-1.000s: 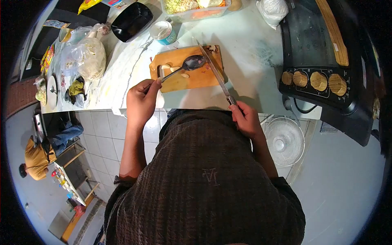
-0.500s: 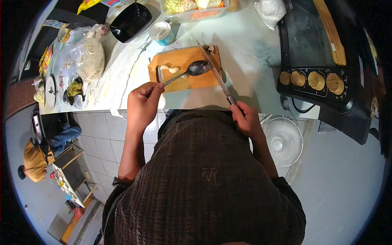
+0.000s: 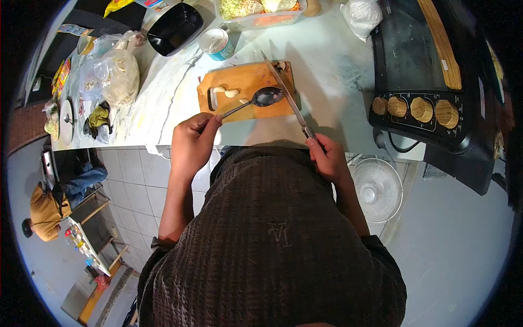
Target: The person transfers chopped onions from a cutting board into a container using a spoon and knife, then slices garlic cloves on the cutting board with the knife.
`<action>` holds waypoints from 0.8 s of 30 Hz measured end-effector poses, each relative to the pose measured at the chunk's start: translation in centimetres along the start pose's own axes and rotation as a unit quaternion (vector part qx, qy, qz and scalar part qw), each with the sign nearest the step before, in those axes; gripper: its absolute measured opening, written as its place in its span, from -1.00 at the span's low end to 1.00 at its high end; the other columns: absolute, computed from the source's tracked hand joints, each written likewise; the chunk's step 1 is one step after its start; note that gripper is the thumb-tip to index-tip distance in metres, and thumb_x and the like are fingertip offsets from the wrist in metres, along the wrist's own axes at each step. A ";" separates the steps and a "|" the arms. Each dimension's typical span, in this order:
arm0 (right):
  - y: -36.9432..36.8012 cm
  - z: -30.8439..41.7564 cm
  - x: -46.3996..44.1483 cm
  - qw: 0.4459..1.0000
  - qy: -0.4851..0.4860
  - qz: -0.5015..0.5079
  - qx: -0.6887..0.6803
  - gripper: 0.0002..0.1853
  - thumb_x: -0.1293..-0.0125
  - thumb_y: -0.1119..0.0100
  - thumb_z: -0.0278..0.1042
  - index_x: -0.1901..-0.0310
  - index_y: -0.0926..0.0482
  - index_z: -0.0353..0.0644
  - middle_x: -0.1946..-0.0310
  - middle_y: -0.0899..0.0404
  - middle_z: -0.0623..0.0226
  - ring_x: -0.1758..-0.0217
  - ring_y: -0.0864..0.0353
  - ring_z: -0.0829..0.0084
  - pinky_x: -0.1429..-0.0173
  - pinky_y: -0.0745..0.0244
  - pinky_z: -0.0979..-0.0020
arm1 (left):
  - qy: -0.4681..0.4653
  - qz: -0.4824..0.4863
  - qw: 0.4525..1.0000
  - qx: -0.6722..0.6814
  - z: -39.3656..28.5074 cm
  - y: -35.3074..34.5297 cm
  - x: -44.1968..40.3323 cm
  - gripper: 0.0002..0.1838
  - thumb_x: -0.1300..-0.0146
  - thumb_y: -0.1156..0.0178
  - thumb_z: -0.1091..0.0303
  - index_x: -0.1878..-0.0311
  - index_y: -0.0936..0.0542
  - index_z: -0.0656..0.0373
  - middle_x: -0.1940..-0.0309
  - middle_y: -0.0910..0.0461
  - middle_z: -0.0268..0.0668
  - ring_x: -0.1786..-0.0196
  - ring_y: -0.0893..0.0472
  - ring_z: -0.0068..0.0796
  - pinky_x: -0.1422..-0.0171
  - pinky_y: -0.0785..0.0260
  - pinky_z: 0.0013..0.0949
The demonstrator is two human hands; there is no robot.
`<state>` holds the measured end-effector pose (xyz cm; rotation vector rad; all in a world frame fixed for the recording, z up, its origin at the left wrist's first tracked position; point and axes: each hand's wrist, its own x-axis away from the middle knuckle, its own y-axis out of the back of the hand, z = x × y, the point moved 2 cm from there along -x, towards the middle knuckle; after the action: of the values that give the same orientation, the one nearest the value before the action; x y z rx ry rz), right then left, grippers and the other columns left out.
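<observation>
My left hand (image 3: 193, 139) pinches the handle of a dark spoon (image 3: 268, 96), whose bowl hangs over the right part of the wooden cutting board (image 3: 245, 78). In my right hand (image 3: 326, 155) is the handle of a long knife (image 3: 289, 97). Its blade slants up and left across the board's right side, close beside the spoon bowl; whether they touch I cannot tell. Several pale garlic-like cloves (image 3: 231, 93) lie on the board near its handle slot. Small dark scraps (image 3: 281, 66) sit at the board's upper right corner.
Beyond the board stand a tub (image 3: 217, 44), a black bowl (image 3: 175, 29) and a container of chopped vegetables (image 3: 260, 20). Plastic bags (image 3: 117, 79) lie left. A black oven (image 3: 419, 65) stands right, a fan (image 3: 377, 191) below it. Another person (image 3: 48, 210) is at far left.
The spoon bowl has moved right and slightly down, closer to the knife blade. My left hand has shifted a little right with it. My right hand has hardly moved.
</observation>
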<state>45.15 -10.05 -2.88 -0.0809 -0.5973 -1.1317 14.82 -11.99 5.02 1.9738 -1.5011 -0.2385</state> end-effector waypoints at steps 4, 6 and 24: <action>0.3 0.2 0.0 0.999 0.005 0.017 0.037 -0.69 -0.45 -0.09 -0.12 0.23 -0.59 -0.25 0.57 -0.53 0.35 0.48 -0.52 0.54 0.37 -0.38 0.38 | -0.001 -0.001 0.998 -0.063 0.0 -0.5 -0.1 -0.73 -0.36 -0.24 0.26 0.28 -0.67 0.33 0.69 -0.48 -0.24 0.61 -0.36 -0.60 0.47 -0.24 -0.37; 0.1 0.6 0.1 0.999 0.008 0.014 0.033 -0.72 -0.47 -0.08 -0.18 0.30 -0.55 -0.23 0.59 -0.47 0.45 0.51 -0.41 0.62 0.40 -0.28 0.46 | -0.019 -0.028 0.996 -0.085 0.4 -0.5 -0.1 -0.73 -0.36 -0.24 0.26 0.29 -0.67 0.33 0.69 -0.48 -0.24 0.61 -0.36 -0.59 0.48 -0.24 -0.36; 0.8 0.7 -0.2 0.998 0.008 -0.025 0.053 -0.70 -0.49 -0.07 -0.20 0.37 -0.53 -0.21 0.64 -0.43 0.51 0.57 -0.35 0.67 0.45 -0.23 0.50 | -0.115 -0.112 0.972 -0.172 0.6 -0.6 -2.4 -0.79 -0.35 -0.24 0.28 0.29 -0.66 0.24 0.57 -0.58 -0.06 0.51 -0.57 -0.03 0.36 -0.41 -0.17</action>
<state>45.55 -9.24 -2.23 0.0337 -0.6476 -1.1462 14.18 -9.96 3.64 1.8743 -1.2655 -0.7938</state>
